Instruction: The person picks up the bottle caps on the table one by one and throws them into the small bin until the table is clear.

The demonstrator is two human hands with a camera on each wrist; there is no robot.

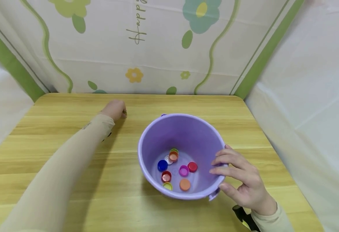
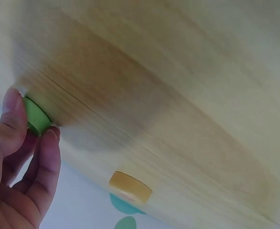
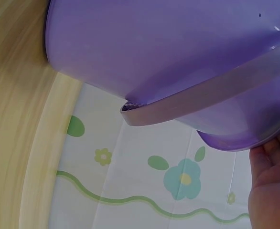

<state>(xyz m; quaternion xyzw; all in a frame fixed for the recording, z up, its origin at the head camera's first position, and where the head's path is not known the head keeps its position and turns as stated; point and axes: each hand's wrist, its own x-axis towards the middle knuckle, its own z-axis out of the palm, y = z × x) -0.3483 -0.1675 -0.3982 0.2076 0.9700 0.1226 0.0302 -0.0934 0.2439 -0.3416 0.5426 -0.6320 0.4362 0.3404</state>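
My left hand (image 1: 114, 109) reaches to the far side of the table. Between its thumb and fingers it pinches a green bottle cap (image 2: 37, 116), close to the tabletop in the left wrist view. Near the table edge in that view lies an orange-yellow bottle cap (image 2: 130, 187); I cannot make it out in the head view. A purple bucket (image 1: 182, 193) stands right of the table's middle. My right hand (image 1: 243, 180) holds its right rim, fingers over the inside and thumb outside. Inside, on the bottom, are several bottle caps, among them a blue cap (image 1: 162, 165) and an orange cap (image 1: 185, 184).
The wooden table (image 1: 114, 193) ends at a white flower-printed curtain (image 1: 163, 54) along the back. A plain white sheet (image 1: 308, 106) hangs at the right. The bucket's handle (image 3: 211, 93) hangs along its outside.
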